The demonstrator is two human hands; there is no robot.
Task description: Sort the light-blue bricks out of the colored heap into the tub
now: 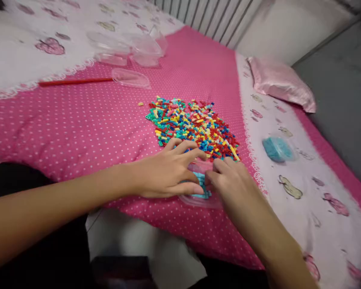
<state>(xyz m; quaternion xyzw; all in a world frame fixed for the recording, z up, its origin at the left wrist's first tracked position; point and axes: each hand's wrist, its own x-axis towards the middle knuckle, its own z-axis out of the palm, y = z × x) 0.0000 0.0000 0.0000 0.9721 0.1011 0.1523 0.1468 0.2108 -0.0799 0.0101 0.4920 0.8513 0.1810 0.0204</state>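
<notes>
A clear plastic container (212, 204) lies on the bed's near edge with light blue toy bricks (202, 196) in it. My left hand (171, 170) reaches over its left side, fingers spread and thumb above the bricks. At the container's right side, my right hand (227, 174) has its fingers curled together; whatever they pinch is hidden. Just beyond both hands spreads a pile of small multicoloured toy bricks (192, 126), and the left fingertips are at its near edge.
Several clear plastic containers (146, 46) stand at the back left. A clear lid (130, 78) lies by a long red stick (75, 82). To the right are a container of light blue bricks (278, 149) and a pink pillow (281, 84). One yellow brick (140, 104) lies apart.
</notes>
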